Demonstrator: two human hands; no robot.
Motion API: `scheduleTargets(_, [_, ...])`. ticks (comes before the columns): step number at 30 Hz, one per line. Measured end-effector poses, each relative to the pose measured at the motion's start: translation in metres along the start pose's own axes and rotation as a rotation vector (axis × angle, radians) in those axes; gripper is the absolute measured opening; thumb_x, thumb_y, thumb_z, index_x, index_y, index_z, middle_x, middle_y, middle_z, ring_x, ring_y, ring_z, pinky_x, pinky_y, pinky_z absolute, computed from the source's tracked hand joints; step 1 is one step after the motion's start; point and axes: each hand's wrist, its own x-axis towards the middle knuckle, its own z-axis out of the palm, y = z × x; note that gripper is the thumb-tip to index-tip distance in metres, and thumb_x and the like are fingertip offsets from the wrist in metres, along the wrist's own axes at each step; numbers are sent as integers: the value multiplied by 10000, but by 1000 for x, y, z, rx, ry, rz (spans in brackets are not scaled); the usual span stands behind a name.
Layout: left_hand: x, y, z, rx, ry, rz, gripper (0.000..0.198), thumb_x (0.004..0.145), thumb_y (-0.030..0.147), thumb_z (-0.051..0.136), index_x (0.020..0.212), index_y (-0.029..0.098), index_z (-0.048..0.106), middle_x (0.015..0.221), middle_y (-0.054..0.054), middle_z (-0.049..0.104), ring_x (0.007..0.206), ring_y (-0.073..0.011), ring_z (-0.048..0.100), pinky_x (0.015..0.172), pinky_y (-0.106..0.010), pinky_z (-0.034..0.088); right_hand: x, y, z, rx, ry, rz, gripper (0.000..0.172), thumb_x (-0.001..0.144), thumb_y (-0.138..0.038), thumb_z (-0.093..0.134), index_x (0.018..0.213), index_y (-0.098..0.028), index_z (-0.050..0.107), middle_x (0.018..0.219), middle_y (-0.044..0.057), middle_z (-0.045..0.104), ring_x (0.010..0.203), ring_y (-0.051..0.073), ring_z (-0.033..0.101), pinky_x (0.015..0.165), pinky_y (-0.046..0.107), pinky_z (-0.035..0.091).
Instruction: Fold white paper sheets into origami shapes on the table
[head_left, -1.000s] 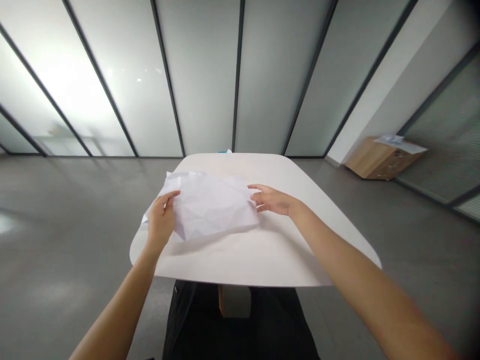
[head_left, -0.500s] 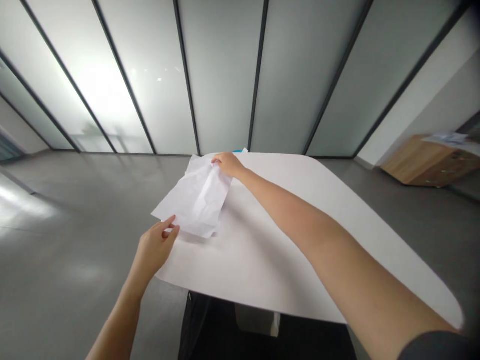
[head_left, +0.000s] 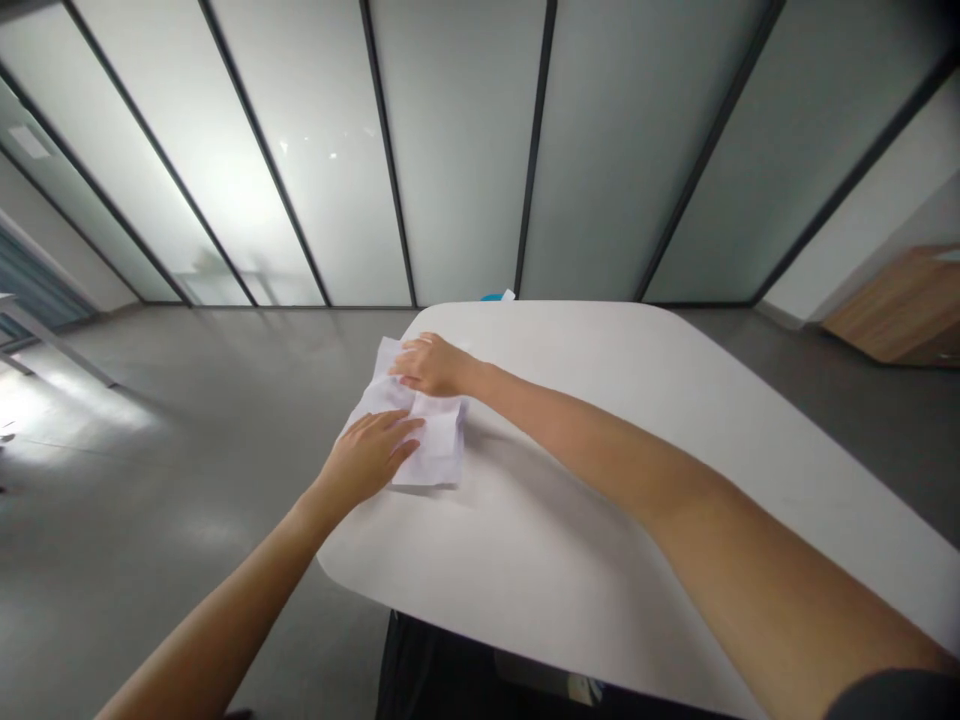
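Here both hands flat: left hand (head_left: 371, 455) and right hand (head_left: 431, 365) press folded white paper (head_left: 439, 440) onto tabletop (head_left: 600, 420) corner; grip open, palms down.

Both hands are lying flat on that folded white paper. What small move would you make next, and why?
Probably sweep the left hand sideways along the paper to press the fold flat, while the right hand pins the far end. Both palms already rest open on it, the sheet looks crumpled, and it lies close to the left edge of the table, so holding one end should keep it from slipping.
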Motion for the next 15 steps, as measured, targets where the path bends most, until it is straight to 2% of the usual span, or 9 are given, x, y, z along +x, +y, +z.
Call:
scheduleTargets(2, [4, -2, 19, 54, -70, -1, 481, 1059, 519, 437, 1477, 350, 603, 1552, -74, 568, 1414, -353, 530, 1189, -593, 386, -5, -5, 11, -29, -149, -11, 462, 1071, -457, 394, 1461, -356, 621, 1550, 33, 586, 1532, 365, 336, 1244, 649, 65])
scheduleTargets(4, [2, 0, 33, 76, -135, -10, 529, 1053, 570, 417, 1548, 407, 510, 1643, -56, 462, 1509, -411, 403, 1197, -705, 302, -11, 2, 22, -13, -268, 106, 489, 1036, -536, 451, 1497, -428, 571, 1647, -1, 467, 1579, 412, 240, 1225, 722, 7])
scheduleTargets(6, [-2, 3, 41, 62, -201, -20, 560, 1066, 581, 347, 1612, 455, 376, 1717, -35, 329, 1571, -437, 278, 1183, -782, 227, -19, 16, 32, 59, -323, 263, 552, 995, -618, 499, 1528, -477, 511, 1709, -23, 352, 1592, 452, 182, 1206, 768, -4])
scheduleTargets(8, [-6, 5, 42, 37, -248, -27, 582, 1071, 594, 302, 1641, 480, 270, 1751, -17, 224, 1596, -444, 198, 1176, -816, 170, -27, 31, 41, 152, -360, 402, 633, 976, -673, 499, 1575, -484, 420, 1737, -8, 284, 1589, 465, 194, 1202, 784, 51])
scheduleTargets(9, [-7, 6, 41, 28, -261, -32, 588, 1069, 604, 294, 1644, 493, 240, 1758, -8, 191, 1602, -446, 175, 1174, -826, 148, -30, 37, 45, 185, -353, 423, 653, 979, -688, 478, 1593, -485, 380, 1746, -6, 255, 1589, 465, 193, 1199, 788, 74])
scheduleTargets(12, [-7, 6, 38, 10, -280, -48, 581, 1063, 625, 295, 1632, 541, 214, 1763, 14, 153, 1607, -451, 144, 1158, -853, 106, -37, 47, 55, 212, -328, 417, 659, 1002, -704, 405, 1618, -492, 308, 1760, -21, 195, 1601, 459, 156, 1200, 791, 52])
scheduleTargets(15, [-6, 5, 38, -15, -285, -48, 586, 1056, 634, 317, 1628, 548, 224, 1765, 7, 149, 1604, -463, 140, 1151, -864, 83, -39, 55, 57, 200, -300, 414, 621, 1025, -686, 347, 1616, -495, 326, 1754, -30, 216, 1598, 452, 174, 1210, 778, 25])
